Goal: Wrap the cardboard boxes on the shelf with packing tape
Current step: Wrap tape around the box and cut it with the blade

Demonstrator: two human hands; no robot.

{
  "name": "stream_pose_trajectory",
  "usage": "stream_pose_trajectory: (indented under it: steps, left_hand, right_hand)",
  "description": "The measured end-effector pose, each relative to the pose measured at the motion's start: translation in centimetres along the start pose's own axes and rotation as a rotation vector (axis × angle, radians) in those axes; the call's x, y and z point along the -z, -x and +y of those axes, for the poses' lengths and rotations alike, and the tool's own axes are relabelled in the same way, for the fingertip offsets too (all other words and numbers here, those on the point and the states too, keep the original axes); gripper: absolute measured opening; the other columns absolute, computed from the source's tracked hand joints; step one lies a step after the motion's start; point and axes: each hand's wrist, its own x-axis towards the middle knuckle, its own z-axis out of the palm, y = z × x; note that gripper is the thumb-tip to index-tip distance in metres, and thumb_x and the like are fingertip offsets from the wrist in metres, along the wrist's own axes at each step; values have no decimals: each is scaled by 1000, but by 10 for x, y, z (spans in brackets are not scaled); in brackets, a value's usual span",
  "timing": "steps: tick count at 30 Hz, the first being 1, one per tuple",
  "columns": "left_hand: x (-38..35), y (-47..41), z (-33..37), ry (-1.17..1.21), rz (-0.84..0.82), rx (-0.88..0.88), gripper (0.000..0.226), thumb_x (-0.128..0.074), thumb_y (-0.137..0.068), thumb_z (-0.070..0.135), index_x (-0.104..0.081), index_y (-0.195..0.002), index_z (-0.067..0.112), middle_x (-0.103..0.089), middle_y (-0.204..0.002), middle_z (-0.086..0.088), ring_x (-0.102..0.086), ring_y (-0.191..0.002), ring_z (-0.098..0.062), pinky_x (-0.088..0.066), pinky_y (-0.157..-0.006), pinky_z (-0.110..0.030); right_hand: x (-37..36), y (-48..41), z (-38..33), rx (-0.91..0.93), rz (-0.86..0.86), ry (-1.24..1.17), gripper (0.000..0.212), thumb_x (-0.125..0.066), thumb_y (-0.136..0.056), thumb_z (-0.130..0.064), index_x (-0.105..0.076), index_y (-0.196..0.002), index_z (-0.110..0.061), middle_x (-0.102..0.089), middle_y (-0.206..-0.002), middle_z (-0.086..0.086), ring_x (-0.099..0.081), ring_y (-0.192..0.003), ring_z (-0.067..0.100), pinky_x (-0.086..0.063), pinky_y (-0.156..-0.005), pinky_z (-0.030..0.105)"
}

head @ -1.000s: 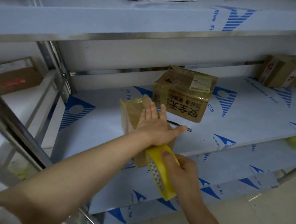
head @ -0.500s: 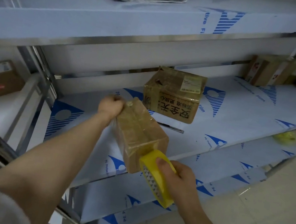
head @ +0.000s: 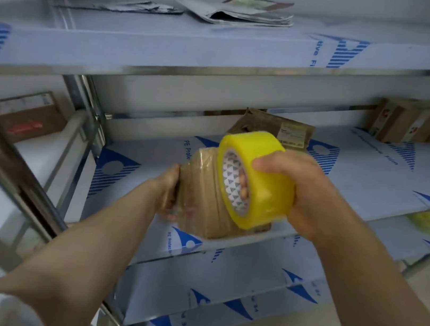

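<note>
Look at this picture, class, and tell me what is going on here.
A person is wrapping a small cardboard box with tape. The left hand grips the box's left end, in front of the middle shelf. The right hand holds a yellow tape roll against its right side. A larger box sits behind on that shelf.

rear box (head: 268,124) half hidden behind tape roll (head: 273,177)

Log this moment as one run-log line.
phase: taping | left hand: holds small box at shelf front | right hand: grips yellow tape roll at small box | larger box: on shelf behind
</note>
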Motion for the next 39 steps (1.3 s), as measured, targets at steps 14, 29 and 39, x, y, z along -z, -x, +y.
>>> stream_pose_trajectory:
  steps: [14, 29, 39]
  left_hand:
    - [-11, 23, 46, 327, 144, -631, 27, -54, -89, 38, -71, -90, 17, -72, -96, -9, -67, -96, -28, -53, -91, -43]
    - [-7, 6, 55, 204, 394, -605, 37, -51, -95, 27, -52, -61, 13, -57, -68, -8, -55, -75, -25, -44, -72, -34]
    - [-11, 13, 50, 165, 365, -658, 29, -52, -96, 24, -56, -70, 12, -59, -78, -9, -56, -83, -23, -44, -79, -31]
  right_hand:
    - [-49, -120, -9, 115, 194, 88, 67, -74, -70, -56, -61, -116, -10, -70, -98, 7, -69, -86, 21, -57, -83, 37]
    - [-38, -68, 16, 249, 363, 52, 44, -66, -83, -46, -54, -61, -9, -50, -61, 13, -51, -58, 18, -44, -57, 25]
    - [-10, -4, 60, 161, 370, 235, 59, -63, -82, -44, -58, -83, 14, -53, -64, 23, -51, -59, 18, -43, -58, 28]
